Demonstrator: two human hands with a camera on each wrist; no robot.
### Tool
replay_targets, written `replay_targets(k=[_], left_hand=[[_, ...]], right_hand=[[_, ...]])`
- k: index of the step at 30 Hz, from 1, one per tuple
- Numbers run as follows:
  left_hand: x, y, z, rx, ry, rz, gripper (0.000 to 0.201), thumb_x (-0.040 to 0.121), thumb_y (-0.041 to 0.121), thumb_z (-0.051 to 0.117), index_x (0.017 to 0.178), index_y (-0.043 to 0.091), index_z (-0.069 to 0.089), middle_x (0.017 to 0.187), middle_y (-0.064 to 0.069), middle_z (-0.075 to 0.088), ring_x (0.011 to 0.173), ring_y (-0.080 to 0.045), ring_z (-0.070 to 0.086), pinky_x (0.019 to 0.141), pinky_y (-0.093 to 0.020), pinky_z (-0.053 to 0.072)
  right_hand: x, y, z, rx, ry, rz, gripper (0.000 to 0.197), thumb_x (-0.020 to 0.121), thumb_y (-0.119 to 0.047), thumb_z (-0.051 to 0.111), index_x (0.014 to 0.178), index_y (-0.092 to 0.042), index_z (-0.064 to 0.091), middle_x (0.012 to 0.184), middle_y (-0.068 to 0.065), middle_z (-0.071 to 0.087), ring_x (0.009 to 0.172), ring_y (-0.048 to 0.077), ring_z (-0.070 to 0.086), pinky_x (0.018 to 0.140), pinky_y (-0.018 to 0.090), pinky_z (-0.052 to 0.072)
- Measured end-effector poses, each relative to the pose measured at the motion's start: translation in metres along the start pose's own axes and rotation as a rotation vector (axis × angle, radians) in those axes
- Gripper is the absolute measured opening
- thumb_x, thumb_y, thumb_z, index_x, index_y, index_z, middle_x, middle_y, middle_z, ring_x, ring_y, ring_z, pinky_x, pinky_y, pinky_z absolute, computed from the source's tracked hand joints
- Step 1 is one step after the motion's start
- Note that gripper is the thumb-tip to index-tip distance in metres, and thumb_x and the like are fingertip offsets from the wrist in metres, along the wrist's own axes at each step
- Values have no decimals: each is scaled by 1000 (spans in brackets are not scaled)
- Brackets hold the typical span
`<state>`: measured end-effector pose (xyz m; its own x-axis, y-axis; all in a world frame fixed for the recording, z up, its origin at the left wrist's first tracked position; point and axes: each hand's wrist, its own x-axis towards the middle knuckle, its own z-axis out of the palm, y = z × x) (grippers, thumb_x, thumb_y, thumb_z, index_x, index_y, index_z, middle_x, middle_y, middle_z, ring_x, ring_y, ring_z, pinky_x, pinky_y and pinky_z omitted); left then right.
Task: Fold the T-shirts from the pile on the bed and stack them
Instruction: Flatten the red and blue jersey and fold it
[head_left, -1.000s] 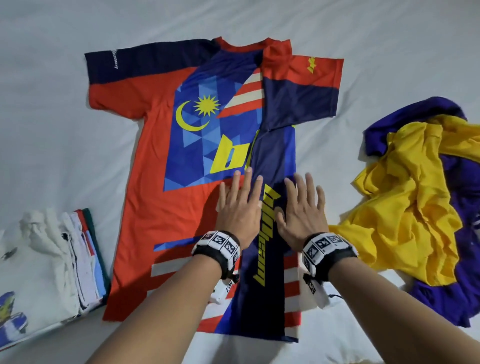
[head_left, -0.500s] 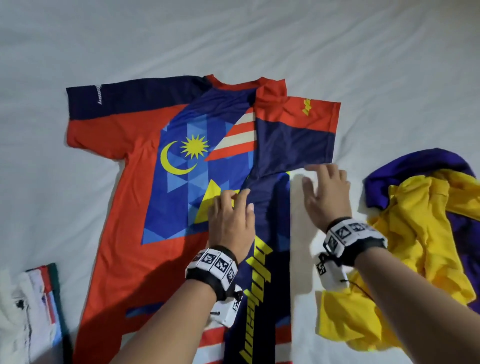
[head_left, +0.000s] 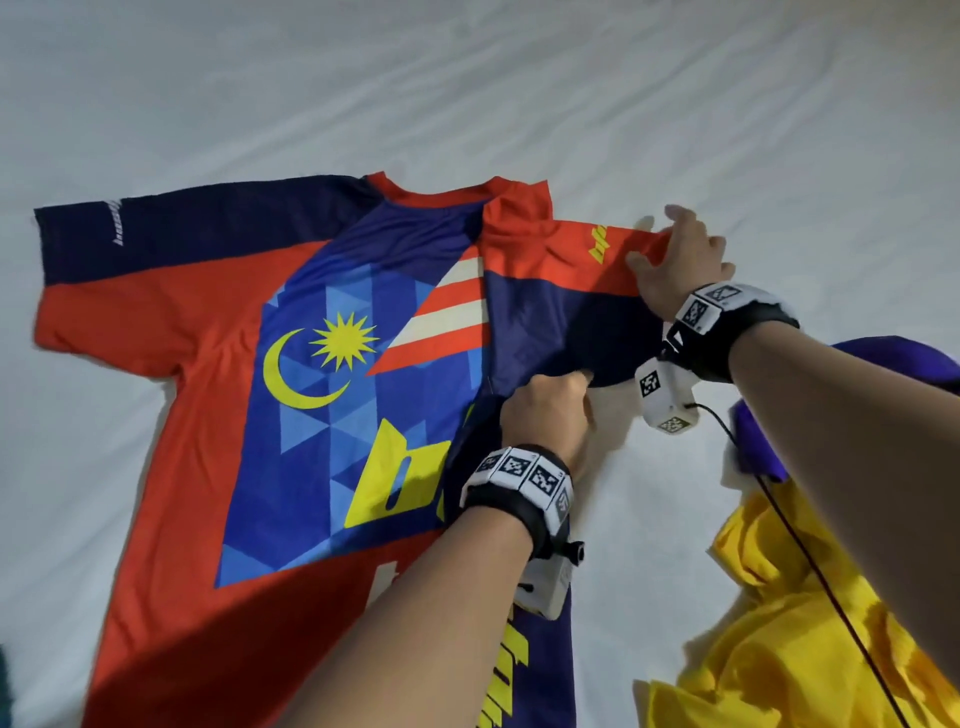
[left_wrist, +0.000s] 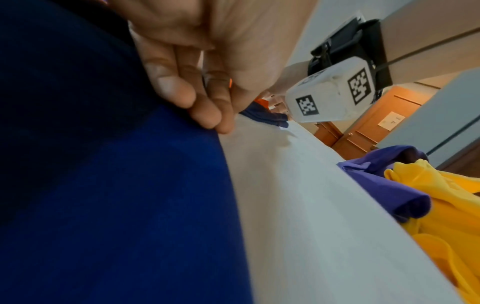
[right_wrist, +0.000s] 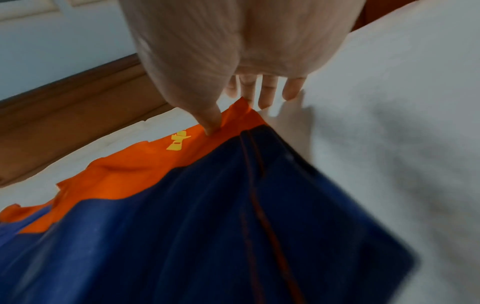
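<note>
An orange and navy jersey with a yellow moon and star lies flat on the white bed, its right side folded inward. My right hand pinches the far corner of the folded-over right sleeve between thumb and fingers and lifts it off the sheet. My left hand grips the blue fabric edge at the sleeve's underarm, fingers curled on it. The unfolded pile, a yellow shirt over a purple one, lies to the right.
White bed sheet stretches wide beyond the jersey. A cable runs from my right wrist unit across the yellow shirt. A wooden door and wall stand beyond the bed.
Both hands left the jersey's lower body and moved up: the right took the sleeve corner and raised it, the left curled onto the fabric at the underarm. The view moved closer and rightward.
</note>
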<state>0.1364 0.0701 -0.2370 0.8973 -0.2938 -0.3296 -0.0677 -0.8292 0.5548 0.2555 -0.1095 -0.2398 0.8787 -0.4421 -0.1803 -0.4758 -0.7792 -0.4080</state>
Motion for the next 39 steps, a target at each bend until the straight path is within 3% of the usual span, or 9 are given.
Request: replay_targets(k=[5, 13, 17, 23, 26, 29, 33, 36, 39], left_hand=[[-9, -16, 1, -560, 372, -80, 23, 93, 26, 52, 106, 33, 70, 72, -4, 73, 67, -30, 69, 64, -44, 58], [-39, -33, -71, -1394, 474, -368, 10, 99, 13, 60, 96, 10, 69, 87, -9, 70, 71, -32, 71, 63, -39, 59], [-41, -60, -92, -1313, 583, -364, 12, 86, 14, 80, 87, 10, 69, 86, -6, 71, 75, -23, 66, 72, -46, 61], [-37, -91, -90, -1204, 567, -545, 32, 65, 16, 86, 93, 18, 71, 90, -1, 75, 84, -17, 72, 87, -45, 58], [-38, -99, -87, -1086, 593, -481, 34, 81, 5, 81, 111, 11, 65, 80, 0, 64, 59, 7, 59, 68, -9, 47], [-38, -112, -81, -938, 620, -442, 34, 86, 3, 76, 116, 12, 62, 74, 0, 59, 50, 5, 55, 57, -6, 40], [-44, -119, -75, -771, 585, -470, 35, 88, 0, 72, 119, 12, 61, 78, 3, 57, 64, -5, 57, 55, -4, 39], [-49, -124, -74, -619, 536, -447, 31, 89, -2, 67, 116, 12, 58, 74, 0, 55, 66, -12, 56, 63, -12, 48], [-48, -128, -73, -326, 480, -393, 38, 87, 13, 67, 123, 17, 56, 107, -8, 59, 97, -28, 59, 89, -41, 50]], right_hand=[[-5, -8, -2, 307, 26, 46, 22, 92, -34, 64, 109, -22, 73, 105, 0, 72, 107, 23, 66, 92, 29, 49], [-78, -51, -18, 836, 122, -10, 13, 82, -34, 71, 85, -21, 73, 80, -3, 72, 75, 11, 66, 77, 36, 56], [-126, -62, -6, 1077, 74, 101, 4, 78, -22, 74, 81, -23, 71, 74, 3, 70, 67, 20, 63, 65, 37, 52], [-182, -38, 39, 998, -92, 383, 26, 83, -5, 74, 101, -20, 63, 92, 19, 74, 67, 23, 69, 73, 50, 62], [-192, -31, 46, 941, -105, 370, 29, 83, -15, 76, 106, -23, 62, 93, 14, 74, 77, 29, 75, 74, 54, 62], [-198, -29, 48, 857, -84, 334, 29, 80, -26, 77, 102, -34, 60, 90, 8, 74, 81, 29, 74, 75, 56, 61], [-206, -25, 51, 710, -87, 309, 32, 82, -28, 78, 104, -37, 57, 86, 0, 71, 90, 26, 69, 90, 52, 55], [-207, -27, 42, 599, -132, 270, 37, 88, -21, 74, 118, -27, 53, 84, -4, 68, 95, 24, 67, 91, 40, 52], [-202, -30, 32, 390, -219, 236, 46, 85, -29, 73, 124, -27, 49, 89, -6, 67, 98, 23, 65, 89, 39, 52]])
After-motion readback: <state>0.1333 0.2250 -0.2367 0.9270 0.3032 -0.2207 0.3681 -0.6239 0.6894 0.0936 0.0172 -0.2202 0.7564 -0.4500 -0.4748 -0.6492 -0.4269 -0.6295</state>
